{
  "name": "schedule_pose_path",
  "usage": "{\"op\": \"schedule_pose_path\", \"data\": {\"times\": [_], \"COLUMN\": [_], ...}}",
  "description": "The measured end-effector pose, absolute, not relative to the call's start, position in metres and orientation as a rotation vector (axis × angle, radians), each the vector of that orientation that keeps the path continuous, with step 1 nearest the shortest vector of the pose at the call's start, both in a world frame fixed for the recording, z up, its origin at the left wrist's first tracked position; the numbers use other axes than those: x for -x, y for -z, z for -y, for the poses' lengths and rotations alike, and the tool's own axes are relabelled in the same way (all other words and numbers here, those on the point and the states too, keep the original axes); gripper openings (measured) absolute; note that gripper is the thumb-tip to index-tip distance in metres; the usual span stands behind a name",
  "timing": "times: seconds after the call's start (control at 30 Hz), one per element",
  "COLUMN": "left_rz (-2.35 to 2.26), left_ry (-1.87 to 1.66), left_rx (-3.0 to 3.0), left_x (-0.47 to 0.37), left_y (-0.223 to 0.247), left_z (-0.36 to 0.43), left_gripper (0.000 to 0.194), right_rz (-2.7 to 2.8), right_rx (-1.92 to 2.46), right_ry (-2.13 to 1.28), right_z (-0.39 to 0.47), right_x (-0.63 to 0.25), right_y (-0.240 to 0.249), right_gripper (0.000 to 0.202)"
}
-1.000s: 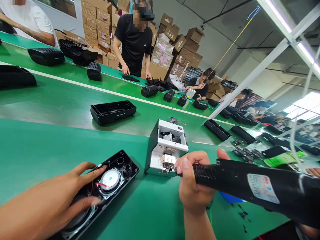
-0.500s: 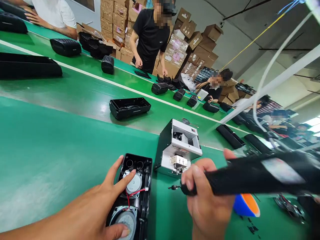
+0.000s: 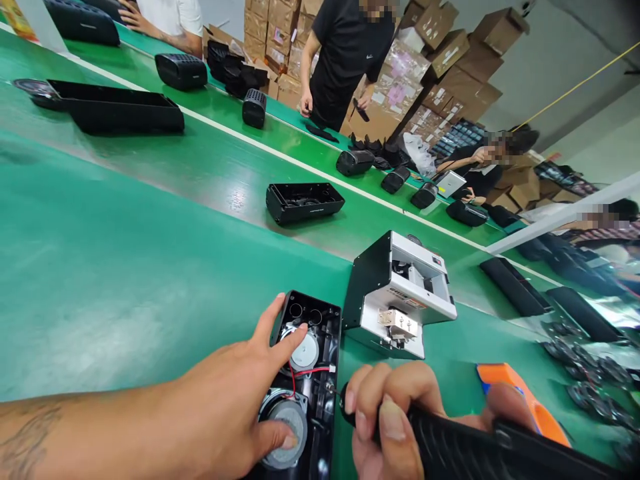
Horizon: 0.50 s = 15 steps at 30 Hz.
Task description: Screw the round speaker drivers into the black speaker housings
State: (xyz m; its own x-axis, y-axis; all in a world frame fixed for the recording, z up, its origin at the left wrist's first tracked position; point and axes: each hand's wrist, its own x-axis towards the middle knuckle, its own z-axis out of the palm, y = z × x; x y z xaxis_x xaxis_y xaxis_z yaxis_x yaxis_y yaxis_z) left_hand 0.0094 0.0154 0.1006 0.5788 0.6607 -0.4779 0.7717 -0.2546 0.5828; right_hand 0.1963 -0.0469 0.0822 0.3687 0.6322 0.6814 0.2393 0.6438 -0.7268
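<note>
A black speaker housing point(image 3: 325, 400) lies open at the bottom centre, with two round silver drivers and red wires inside. My left hand point(image 3: 240, 383) rests over its left side, fingers spread, one fingertip on the upper driver point(image 3: 306, 352) and the thumb on the lower driver point(image 3: 287, 427). My right hand point(image 3: 400, 413) is wrapped round a black power screwdriver point(image 3: 460, 440). The tool points left, its tip at the housing's right edge beside the white connector; whether it touches is unclear.
A silver and black machine point(image 3: 400, 293) stands just beyond the housing. An orange and blue object point(image 3: 525, 400) and several loose drivers point(image 3: 595, 373) lie at right. Another open housing point(image 3: 305, 203) sits farther back. People work across the green table point(image 3: 150, 267).
My right hand has brought the screwdriver left and down to the housing's right edge. My left hand stays on the drivers. The view has shifted, moving the scene rightward.
</note>
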Motion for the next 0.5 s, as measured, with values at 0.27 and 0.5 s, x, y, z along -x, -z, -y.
{"op": "schedule_pose_path", "data": {"times": [0.27,0.5], "left_rz": [-1.191,-1.190], "left_ry": [0.337,0.327], "left_rx": [-1.887,-1.902], "left_x": [-0.017,-0.017], "left_y": [-0.122,-0.118], "left_z": [-0.020,-0.018], "left_gripper": [0.117,0.118], "right_rz": [1.125,1.132], "right_rx": [0.864,0.792], "right_ry": [-0.411,-0.393], "right_z": [0.048,0.048], "right_x": [-0.189,-0.192], "right_y": [-0.074,-0.057], "right_gripper": [0.064,0.053]}}
